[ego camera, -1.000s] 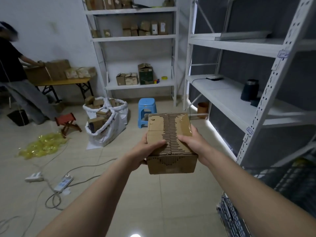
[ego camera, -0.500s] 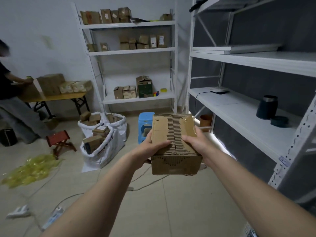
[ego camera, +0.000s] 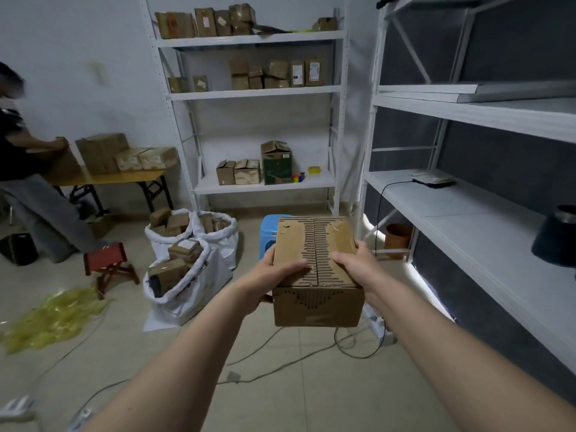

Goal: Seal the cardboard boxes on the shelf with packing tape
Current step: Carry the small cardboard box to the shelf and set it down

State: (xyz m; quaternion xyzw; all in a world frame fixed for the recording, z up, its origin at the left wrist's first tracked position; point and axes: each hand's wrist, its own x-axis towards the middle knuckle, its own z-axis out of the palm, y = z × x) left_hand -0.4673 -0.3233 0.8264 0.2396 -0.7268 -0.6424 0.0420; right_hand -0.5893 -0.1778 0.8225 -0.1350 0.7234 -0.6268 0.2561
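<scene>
A small brown cardboard box [ego camera: 316, 269] with torn tape strips is held chest-high between both hands. The left hand [ego camera: 274, 271] and right hand [ego camera: 358, 266] clasp its opposite sides, its long axis pointing towards the white metal shelf [ego camera: 265, 185] well ahead.

Both forearms are bare right up to the frame edge, no sleeves showing; the left hand [ego camera: 274, 272] and right hand [ego camera: 358, 266] wear nothing.

A brown cardboard box [ego camera: 316, 269] with a torn, striped centre fills mid-frame; behind it a blue stool [ego camera: 268, 232], white sacks [ego camera: 199, 275], yellow plastic [ego camera: 46, 316] lower left, and white shelves [ego camera: 258, 92].
</scene>
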